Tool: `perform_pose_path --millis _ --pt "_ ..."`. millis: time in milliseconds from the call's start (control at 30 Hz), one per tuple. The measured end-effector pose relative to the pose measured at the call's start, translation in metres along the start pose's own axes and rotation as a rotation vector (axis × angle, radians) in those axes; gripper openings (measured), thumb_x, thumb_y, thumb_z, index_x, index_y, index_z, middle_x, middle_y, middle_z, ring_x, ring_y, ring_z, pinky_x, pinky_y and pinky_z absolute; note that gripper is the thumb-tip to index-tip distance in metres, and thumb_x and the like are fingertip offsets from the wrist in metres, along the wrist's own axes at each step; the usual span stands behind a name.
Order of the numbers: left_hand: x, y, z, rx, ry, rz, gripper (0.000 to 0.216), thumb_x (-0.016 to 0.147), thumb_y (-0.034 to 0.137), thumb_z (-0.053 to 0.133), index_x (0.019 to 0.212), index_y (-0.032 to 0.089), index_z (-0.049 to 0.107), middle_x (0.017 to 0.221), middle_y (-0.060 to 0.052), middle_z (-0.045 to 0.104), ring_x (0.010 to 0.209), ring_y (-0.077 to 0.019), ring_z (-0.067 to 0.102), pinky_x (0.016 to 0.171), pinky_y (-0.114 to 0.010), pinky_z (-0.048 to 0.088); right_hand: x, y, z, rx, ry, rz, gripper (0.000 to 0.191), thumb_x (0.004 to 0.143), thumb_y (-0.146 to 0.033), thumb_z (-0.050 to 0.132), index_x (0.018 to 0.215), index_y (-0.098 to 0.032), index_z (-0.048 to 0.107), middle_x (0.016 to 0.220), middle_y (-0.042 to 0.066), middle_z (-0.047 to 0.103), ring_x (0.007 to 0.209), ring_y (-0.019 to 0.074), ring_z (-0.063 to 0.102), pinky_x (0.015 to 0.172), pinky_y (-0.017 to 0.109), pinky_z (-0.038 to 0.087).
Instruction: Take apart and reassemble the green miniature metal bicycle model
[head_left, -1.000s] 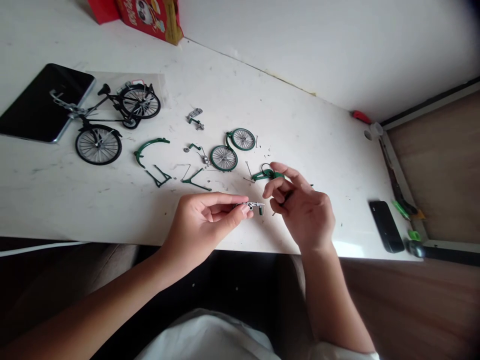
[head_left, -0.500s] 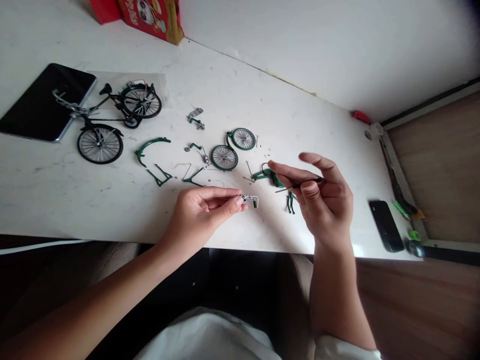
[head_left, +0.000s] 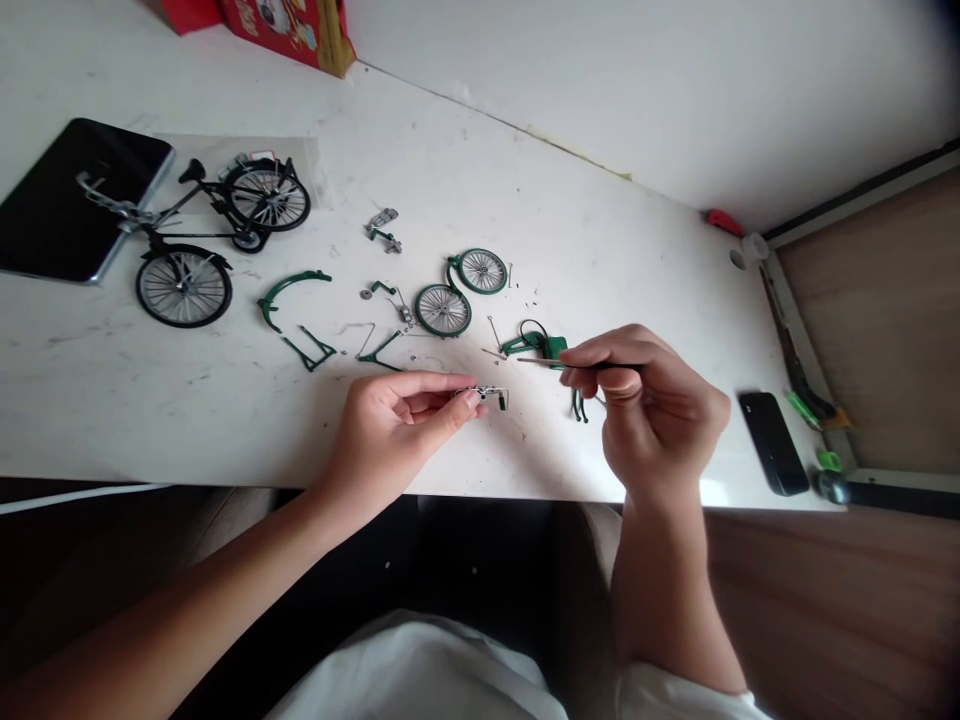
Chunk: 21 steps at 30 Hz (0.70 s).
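Observation:
My left hand (head_left: 401,425) pinches a tiny silver handlebar (head_left: 495,392) with a dark green grip, just above the table's front part. Part of the handlebar is hidden by my fingers. In my right hand (head_left: 649,405) is a thin screwdriver (head_left: 544,363), its handle dark and its metal shaft pointing left, apart from the handlebar. Beyond my hands lie two small wheels joined by a green mudguard (head_left: 454,285). A green frame piece (head_left: 536,345) with a black loop lies behind the screwdriver, and a small green fork (head_left: 579,405) is partly covered by my right hand.
An assembled black model bicycle (head_left: 202,225) rests partly over a tablet (head_left: 82,190) at left. A curved green mudguard (head_left: 289,290), green stays (head_left: 311,355) and several tiny parts are scattered mid-table. A black phone (head_left: 772,440) lies right; a red bag (head_left: 289,30) stands at the back.
My right hand has turned, its fingers closing round the screwdriver, whose tip now sits higher and further left. My left hand still holds the handlebar. The view has shifted slightly.

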<state>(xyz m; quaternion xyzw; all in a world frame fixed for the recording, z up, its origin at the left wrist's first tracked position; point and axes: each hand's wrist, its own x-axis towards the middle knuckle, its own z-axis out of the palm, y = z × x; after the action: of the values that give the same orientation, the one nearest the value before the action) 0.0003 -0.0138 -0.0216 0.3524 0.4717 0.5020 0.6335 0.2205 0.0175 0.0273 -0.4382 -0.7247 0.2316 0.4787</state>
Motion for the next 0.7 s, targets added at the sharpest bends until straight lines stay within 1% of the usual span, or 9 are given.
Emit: perform_pose_path --millis 67,133,200,267,333,467,567,700 --pt "-0.001 -0.001 0.000 0.029 0.005 0.018 0.019 0.085 0.025 0.091 0.102 0.016 0.086 0.095 -0.009 0.087 0.091 -0.0277 0.086 0.088 -0.039 0.074 -0.004 -0.003 -0.001 0.007 0.016 0.015 0.020 0.104 -0.043 0.072 0.109 -0.028 0.084 0.086 0.005 0.076 0.070 0.0194 0.071 0.055 0.035 0.053" --pt "-0.001 -0.002 0.000 0.061 0.011 0.036 0.019 0.085 0.025 0.092 0.101 0.017 0.086 0.095 -0.009 0.087 0.091 -0.0281 0.086 0.087 -0.039 0.074 -0.006 -0.004 -0.001 -0.015 0.030 0.004 0.017 0.100 -0.042 0.077 0.107 -0.029 0.085 0.083 0.004 0.077 0.066 0.0200 0.071 0.054 0.036 0.054" --pt "-0.002 -0.002 0.000 0.080 0.012 0.048 0.020 0.084 0.026 0.092 0.101 0.017 0.087 0.096 -0.010 0.087 0.090 -0.0283 0.086 0.086 -0.039 0.074 -0.007 -0.004 0.000 -0.045 0.029 -0.043 0.015 0.099 -0.043 0.079 0.102 -0.030 0.084 0.080 0.003 0.077 0.068 0.0210 0.073 0.059 0.038 0.059" --pt "-0.002 -0.002 0.000 0.090 0.007 0.053 0.019 0.085 0.025 0.091 0.101 0.017 0.087 0.096 -0.010 0.087 0.091 -0.0279 0.086 0.085 -0.037 0.074 -0.007 -0.003 0.003 -0.058 0.006 -0.082 0.016 0.101 -0.044 0.077 0.098 -0.030 0.083 0.082 0.003 0.078 0.073 0.0220 0.075 0.065 0.040 0.062" --pt "-0.003 -0.002 0.000 0.099 0.004 0.055 0.019 0.085 0.025 0.091 0.102 0.017 0.087 0.097 -0.010 0.087 0.091 -0.0275 0.086 0.084 -0.036 0.073 -0.007 -0.002 0.006 -0.059 -0.026 -0.099 0.014 0.103 -0.041 0.074 0.099 -0.029 0.082 0.085 0.003 0.080 0.076 0.0220 0.076 0.068 0.040 0.062" --pt "-0.003 -0.001 0.001 0.087 -0.001 0.061 0.018 0.085 0.023 0.091 0.101 0.016 0.087 0.098 -0.010 0.087 0.091 -0.0266 0.086 0.083 -0.033 0.073 -0.009 0.001 0.012 -0.056 -0.049 -0.111 0.008 0.103 -0.033 0.075 0.104 -0.030 0.082 0.089 0.003 0.081 0.077 0.0219 0.077 0.070 0.041 0.062" --pt "-0.002 -0.001 0.001 0.078 -0.003 0.069 0.018 0.085 0.021 0.091 0.101 0.016 0.087 0.097 -0.009 0.087 0.090 -0.0258 0.086 0.083 -0.032 0.073 -0.011 0.002 0.014 -0.067 -0.041 -0.106 0.008 0.103 -0.032 0.074 0.104 -0.031 0.082 0.089 0.002 0.081 0.078 0.0227 0.077 0.071 0.042 0.063" --pt "-0.002 -0.001 0.002 0.094 -0.001 0.083 0.016 0.086 0.022 0.090 0.100 0.016 0.086 0.096 -0.009 0.087 0.089 -0.0268 0.086 0.084 -0.035 0.074 -0.011 0.002 0.015 -0.079 -0.028 -0.123 0.011 0.105 -0.030 0.071 0.103 -0.031 0.082 0.087 0.002 0.080 0.076 0.0216 0.076 0.069 0.041 0.062"
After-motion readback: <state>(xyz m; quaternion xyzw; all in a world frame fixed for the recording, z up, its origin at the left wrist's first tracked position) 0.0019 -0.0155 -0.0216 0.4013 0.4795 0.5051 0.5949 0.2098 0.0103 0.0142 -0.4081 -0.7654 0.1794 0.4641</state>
